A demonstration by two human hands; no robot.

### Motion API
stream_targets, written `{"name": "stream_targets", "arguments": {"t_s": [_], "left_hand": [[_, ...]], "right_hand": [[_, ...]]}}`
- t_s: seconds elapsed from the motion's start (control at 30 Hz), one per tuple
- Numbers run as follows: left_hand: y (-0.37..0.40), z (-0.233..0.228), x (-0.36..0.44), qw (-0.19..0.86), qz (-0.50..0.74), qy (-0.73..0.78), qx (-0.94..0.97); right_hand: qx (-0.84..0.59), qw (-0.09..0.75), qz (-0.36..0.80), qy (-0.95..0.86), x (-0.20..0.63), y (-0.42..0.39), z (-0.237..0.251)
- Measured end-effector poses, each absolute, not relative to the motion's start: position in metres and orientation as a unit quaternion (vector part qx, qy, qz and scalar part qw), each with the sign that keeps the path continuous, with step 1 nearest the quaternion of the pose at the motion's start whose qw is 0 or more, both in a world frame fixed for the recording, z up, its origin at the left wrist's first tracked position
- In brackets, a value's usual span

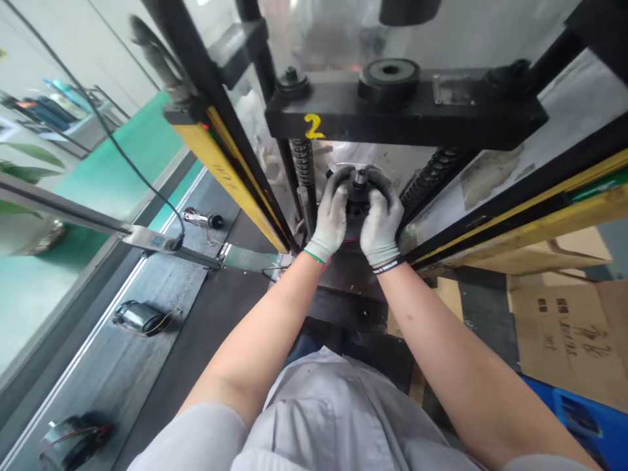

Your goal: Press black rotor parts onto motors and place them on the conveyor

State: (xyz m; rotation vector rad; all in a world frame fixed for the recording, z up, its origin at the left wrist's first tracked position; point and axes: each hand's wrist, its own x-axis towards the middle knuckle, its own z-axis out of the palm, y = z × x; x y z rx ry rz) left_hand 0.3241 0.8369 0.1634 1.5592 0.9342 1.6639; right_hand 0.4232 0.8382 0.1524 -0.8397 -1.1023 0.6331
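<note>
Between my two gloved hands stands a round black motor part [360,183] with a short metal shaft pointing up. My left hand [334,208] wraps its left side, with dark-coated fingers curled around the far edge. On the opposite side my right hand [381,216] grips it the same way, thumb on the near face. The part sits low inside the press, below the black crossbar [343,111] marked with a yellow 2. A bit of red wire shows under it; its lower body is mostly hidden.
Yellow safety-sensor bars [230,176] flank the press, and coil springs [304,163] hang under the crossbar. On the left, a conveyor [161,347] carries wired motors, one a silver motor [140,318]. Cardboard boxes [564,327] lie to the right.
</note>
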Motion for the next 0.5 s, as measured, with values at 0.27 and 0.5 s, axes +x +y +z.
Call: {"name": "stream_targets", "arguments": {"t_s": [0.27, 0.5], "left_hand": [[0.648, 0.100, 0.253, 0.282, 0.458, 0.510, 0.671], [0.562, -0.013, 0.184, 0.234, 0.201, 0.745, 0.592]], "right_hand": [[-0.452, 0.505, 0.341, -0.651, 0.454, 0.665, 0.165], [-0.511, 0.200, 0.547, -0.632, 0.503, 0.546, 0.044]]}}
